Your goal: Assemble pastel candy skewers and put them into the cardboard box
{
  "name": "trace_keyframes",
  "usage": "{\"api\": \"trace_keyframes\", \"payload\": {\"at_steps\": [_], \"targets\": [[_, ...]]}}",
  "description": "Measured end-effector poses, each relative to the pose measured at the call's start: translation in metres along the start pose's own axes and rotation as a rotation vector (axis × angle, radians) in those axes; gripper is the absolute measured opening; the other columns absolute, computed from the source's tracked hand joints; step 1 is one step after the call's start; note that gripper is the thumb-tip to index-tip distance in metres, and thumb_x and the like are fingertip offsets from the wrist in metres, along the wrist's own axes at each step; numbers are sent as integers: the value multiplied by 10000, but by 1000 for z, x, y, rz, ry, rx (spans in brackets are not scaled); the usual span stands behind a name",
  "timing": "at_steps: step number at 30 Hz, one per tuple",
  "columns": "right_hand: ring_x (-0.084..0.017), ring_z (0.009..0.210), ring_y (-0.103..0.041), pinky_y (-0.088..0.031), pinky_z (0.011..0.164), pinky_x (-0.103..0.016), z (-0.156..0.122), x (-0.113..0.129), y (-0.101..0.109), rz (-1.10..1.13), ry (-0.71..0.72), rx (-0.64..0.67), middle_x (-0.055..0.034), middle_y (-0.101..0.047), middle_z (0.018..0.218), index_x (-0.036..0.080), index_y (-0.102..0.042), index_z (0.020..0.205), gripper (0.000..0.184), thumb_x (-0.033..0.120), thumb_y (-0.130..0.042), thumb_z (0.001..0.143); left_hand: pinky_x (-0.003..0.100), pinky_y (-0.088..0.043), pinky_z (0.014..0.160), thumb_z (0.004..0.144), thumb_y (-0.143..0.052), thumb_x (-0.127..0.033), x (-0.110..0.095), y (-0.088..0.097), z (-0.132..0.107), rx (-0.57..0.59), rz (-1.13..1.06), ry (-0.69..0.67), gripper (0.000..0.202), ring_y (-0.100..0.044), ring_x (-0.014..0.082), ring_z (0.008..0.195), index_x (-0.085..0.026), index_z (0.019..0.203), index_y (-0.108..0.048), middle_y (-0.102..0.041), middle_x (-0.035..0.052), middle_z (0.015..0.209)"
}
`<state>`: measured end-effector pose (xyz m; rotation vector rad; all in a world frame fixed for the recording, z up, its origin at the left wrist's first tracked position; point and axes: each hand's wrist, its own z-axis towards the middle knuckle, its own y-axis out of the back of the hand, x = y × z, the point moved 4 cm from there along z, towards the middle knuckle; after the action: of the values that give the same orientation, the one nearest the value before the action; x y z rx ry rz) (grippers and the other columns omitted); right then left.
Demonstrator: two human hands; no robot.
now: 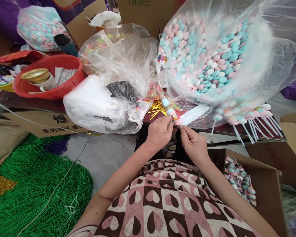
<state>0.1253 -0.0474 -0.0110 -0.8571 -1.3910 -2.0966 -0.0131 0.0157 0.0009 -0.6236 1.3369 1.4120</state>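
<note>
A marshmallow skewer (pixel 169 110) with pink, blue and white pieces stands tilted away from me at the table's front edge. At its lower end my left hand (pixel 160 131) is closed against the pieces, its fingertips partly hidden. My right hand (pixel 193 143) pinches the white stick just below the lowest pink marshmallow. Gold twist ties (pixel 157 109) lie just beyond my left hand. Beside the skewer, a bundle of white sticks (pixel 194 115) rests on the table. More finished-looking marshmallow skewers (pixel 253 115) lie at the right, sticks jutting over the edge.
A big clear bag of marshmallows (pixel 219 65) stands behind. Left of it are a bag of colourful gummy candy (pixel 108 46), a white plastic bag (pixel 88 102) and a red basket (pixel 71 70). An open carton (pixel 263 184) holds wrapped skewers; green beads (pixel 51 177) cover the floor.
</note>
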Motion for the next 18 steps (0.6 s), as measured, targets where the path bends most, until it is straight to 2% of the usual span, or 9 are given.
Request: {"api": "trace_keyframes", "payload": {"at_steps": [2,5,7,9,11,14,16,18], "targets": [[-181,528,-631,-446,522,-270,1,3,1,-169,81,-74,-98,-767,758,173,-754,1084,370,334,-466,916,277,-384,768,855,-512,-215,-8,-2,-3,18,157,-35,120,-555,190,779,-222,737,-527,-589,39,763],[-167,435,-572,-359,465,-258,3,5,-3,-351,143,-63,-82,-713,591,161,-761,1083,386,296,-451,896,281,-388,719,883,-454,-212,-16,-9,-7,77,312,-57,121,-587,203,768,-218,788,-528,-614,61,779],[-158,412,-545,-332,453,-257,4,7,-6,-365,143,-31,-58,-668,517,167,-767,1071,389,285,-443,890,280,-393,705,886,-450,-215,-18,-13,-9,110,351,-75,123,-600,206,767,-214,795,-532,-621,67,774],[-158,450,-567,-365,470,-256,6,8,-6,-281,118,-36,-60,-697,572,176,-769,1064,385,305,-447,898,279,-400,718,875,-472,-210,-18,-14,-9,102,320,-70,117,-604,204,768,-214,775,-533,-616,63,756],[-160,509,-598,-426,502,-258,7,8,-6,-117,62,-62,-52,-731,664,189,-762,1075,381,335,-449,915,275,-408,741,864,-513,-227,-14,-10,-8,57,190,-13,104,-596,189,758,-217,765,-541,-610,44,744],[-150,490,-581,-466,501,-264,5,4,-6,96,-43,-88,-7,-698,628,185,-727,1139,380,363,-464,931,252,-432,742,872,-565,-328,-4,-5,-6,-3,-218,156,120,-578,145,739,-218,823,-561,-608,9,777],[-151,483,-590,-470,503,-265,3,3,-6,99,-35,-105,-12,-698,628,164,-715,1153,372,354,-485,930,244,-459,745,880,-569,-404,2,-7,-5,-16,-538,277,196,-600,130,790,-220,947,-574,-635,11,885],[-165,538,-641,-478,533,-267,3,5,-6,-7,59,-125,-58,-747,721,160,-731,1110,345,327,-491,927,252,-484,803,867,-601,-421,2,-12,-4,11,-770,324,304,-629,137,914,-228,1099,-562,-655,29,1030]]}}
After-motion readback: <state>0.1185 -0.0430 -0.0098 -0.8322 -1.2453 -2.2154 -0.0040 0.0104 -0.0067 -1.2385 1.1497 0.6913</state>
